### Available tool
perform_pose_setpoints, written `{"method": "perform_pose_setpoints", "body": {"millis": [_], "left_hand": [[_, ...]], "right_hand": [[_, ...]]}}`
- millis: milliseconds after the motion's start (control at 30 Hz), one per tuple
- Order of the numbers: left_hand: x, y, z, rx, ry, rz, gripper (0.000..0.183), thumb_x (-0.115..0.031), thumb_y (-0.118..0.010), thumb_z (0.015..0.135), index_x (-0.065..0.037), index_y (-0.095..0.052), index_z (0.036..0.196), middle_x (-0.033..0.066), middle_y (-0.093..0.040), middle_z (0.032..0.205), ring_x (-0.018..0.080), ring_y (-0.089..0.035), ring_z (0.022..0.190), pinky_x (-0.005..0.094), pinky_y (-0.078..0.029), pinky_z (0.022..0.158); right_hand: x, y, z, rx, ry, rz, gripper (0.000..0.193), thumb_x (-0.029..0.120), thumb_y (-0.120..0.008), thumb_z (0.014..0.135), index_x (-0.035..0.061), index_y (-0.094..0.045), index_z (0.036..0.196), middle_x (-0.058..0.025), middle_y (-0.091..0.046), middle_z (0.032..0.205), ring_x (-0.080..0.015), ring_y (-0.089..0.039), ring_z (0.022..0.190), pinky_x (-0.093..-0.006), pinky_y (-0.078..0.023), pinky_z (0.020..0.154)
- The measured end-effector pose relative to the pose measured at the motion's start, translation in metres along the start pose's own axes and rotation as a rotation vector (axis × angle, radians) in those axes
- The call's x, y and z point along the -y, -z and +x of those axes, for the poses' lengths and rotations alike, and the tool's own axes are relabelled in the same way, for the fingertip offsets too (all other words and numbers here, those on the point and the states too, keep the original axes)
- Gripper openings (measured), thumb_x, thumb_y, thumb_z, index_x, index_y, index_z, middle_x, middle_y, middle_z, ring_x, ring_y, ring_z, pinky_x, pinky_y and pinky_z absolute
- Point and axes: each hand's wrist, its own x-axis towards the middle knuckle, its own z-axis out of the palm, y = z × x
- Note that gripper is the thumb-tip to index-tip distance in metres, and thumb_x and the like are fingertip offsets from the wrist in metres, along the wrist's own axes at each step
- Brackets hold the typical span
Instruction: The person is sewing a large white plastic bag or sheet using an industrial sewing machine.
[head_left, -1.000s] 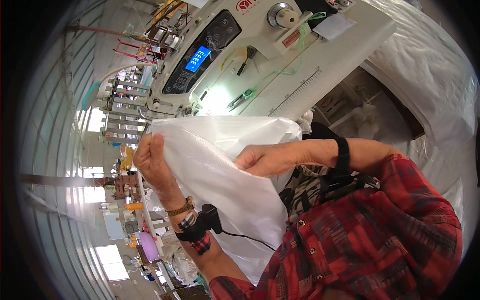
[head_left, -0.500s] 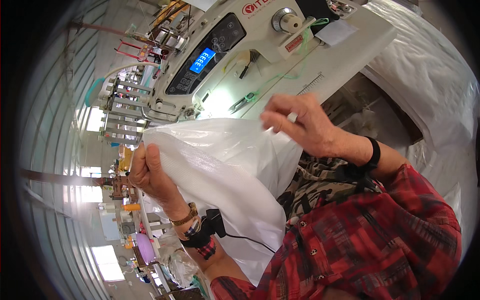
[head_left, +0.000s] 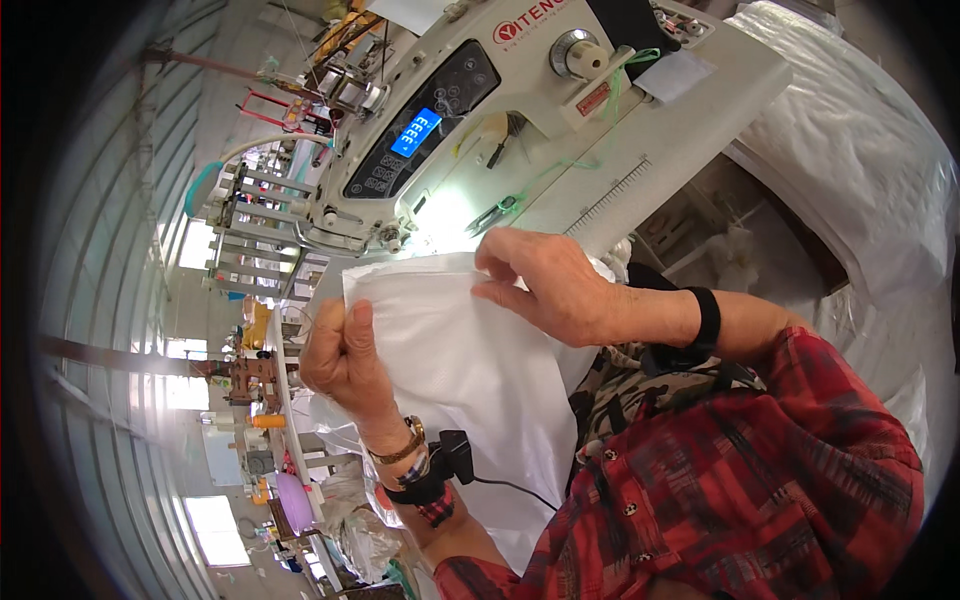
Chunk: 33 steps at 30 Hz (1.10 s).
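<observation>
A white woven plastic sheet point(head_left: 450, 350), perhaps a sack, hangs across my lap in front of the sewing machine point(head_left: 545, 85). My left hand point(head_left: 345, 355) grips its left edge near the upper corner, thumb on top and fingers curled behind. At the sheet's upper edge, my right hand point(head_left: 560, 290) has thumb and forefinger on the material; the other fingers are partly hidden. That edge lies just below the lit needle area point(head_left: 440, 225), whose details are lost in glare. A pair of thread snips point(head_left: 492, 214) lies on the machine bed beyond my right hand.
Green thread point(head_left: 570, 162) trails over the bed. A blue display point(head_left: 415, 131) glows on the machine's panel. White sheeting point(head_left: 850, 140) is heaped at the right. Along the left stand a metal rack point(head_left: 262, 225) and an orange thread cone point(head_left: 267, 421).
My right hand has come down from above the sheet onto its upper edge. My left hand has shifted right and slightly down with its corner, and the sheet is spread flatter.
</observation>
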Motion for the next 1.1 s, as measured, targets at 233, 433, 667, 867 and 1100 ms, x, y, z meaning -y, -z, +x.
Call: {"method": "perform_pose_setpoints", "body": {"millis": [233,433,667,867,1100], "left_hand": [[0.000,0.004,-0.009,-0.024,0.026,-0.050,0.033,-0.023,-0.071,0.089,0.001,-0.054,0.073,-0.0011,-0.041,0.060,0.0099,-0.035,0.057,0.0264,-0.031,0.051],[-0.001,0.005,-0.016,-0.035,0.065,-0.072,0.026,-0.020,-0.073,0.087,0.002,-0.061,0.079,0.0000,-0.049,0.063,0.0095,-0.039,0.058,0.0246,-0.034,0.053],[-0.012,-0.003,-0.021,-0.012,0.098,-0.170,0.016,-0.012,-0.070,0.089,0.002,-0.064,0.090,0.0004,-0.055,0.070,0.0065,-0.042,0.060,0.0211,-0.034,0.053],[-0.008,-0.006,-0.023,0.057,0.155,-0.339,0.015,-0.010,-0.069,0.090,0.004,-0.062,0.089,-0.0025,-0.047,0.067,0.0052,-0.036,0.059,0.0203,-0.028,0.051],[0.008,-0.019,-0.035,0.120,0.344,-0.452,0.013,-0.008,-0.066,0.091,0.004,-0.063,0.093,-0.0045,-0.049,0.068,0.0025,-0.037,0.061,0.0203,-0.029,0.052]], "right_hand": [[0.014,-0.001,0.012,0.033,0.127,0.095,0.040,0.036,-0.071,0.087,0.0014,-0.056,0.101,-0.0122,-0.060,0.088,-0.0265,-0.059,0.084,-0.0371,-0.047,0.076],[0.016,0.000,0.019,0.399,-0.076,0.480,0.027,0.028,-0.066,0.092,0.0024,-0.060,0.091,-0.0078,-0.061,0.089,-0.0235,-0.056,0.081,-0.0358,-0.045,0.072],[-0.001,-0.012,0.032,-0.028,0.320,0.186,0.034,0.017,-0.072,0.086,0.0050,-0.055,0.113,-0.0128,-0.057,0.115,-0.0254,-0.055,0.107,-0.0357,-0.044,0.093],[0.002,-0.007,0.049,0.292,0.332,0.280,0.041,0.034,-0.066,0.091,0.0018,-0.056,0.115,-0.0114,-0.060,0.104,-0.0217,-0.055,0.093,-0.0333,-0.044,0.084],[0.012,-0.003,0.036,0.421,0.033,0.306,0.033,0.027,-0.065,0.093,-0.0016,-0.058,0.078,-0.0077,-0.042,0.061,-0.0096,-0.038,0.061,-0.0294,-0.035,0.053]]}}
